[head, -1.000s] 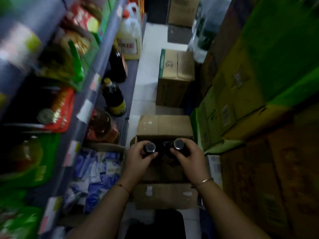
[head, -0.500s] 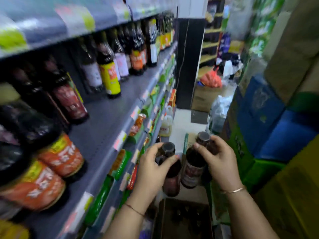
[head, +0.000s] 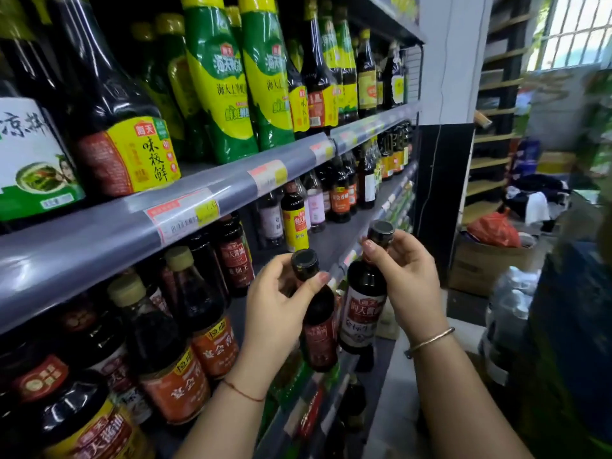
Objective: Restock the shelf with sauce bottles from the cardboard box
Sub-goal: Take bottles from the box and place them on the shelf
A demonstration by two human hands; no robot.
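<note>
My left hand (head: 278, 303) grips the neck of a dark sauce bottle with a red label (head: 318, 332), held upright. My right hand (head: 405, 276) grips the neck of a second dark sauce bottle with a white label (head: 363, 306), also upright and slightly higher. Both bottles have black caps and hang in the air just off the front edge of the middle grey shelf (head: 334, 241). The two bottles are close together, side by side. The cardboard box they came from is out of view.
The upper shelf (head: 212, 200) carries green-labelled and dark bottles. The middle shelf holds rows of dark bottles (head: 212, 326) on the left and more (head: 339, 193) at the back. A black-and-white pillar (head: 443, 180) ends the shelving. Boxes and a red bag (head: 493, 230) lie beyond.
Both hands have lifted the two bottles out of the box on the floor up to the middle shelf's height. The view has swung upward from the floor to the shelves.
</note>
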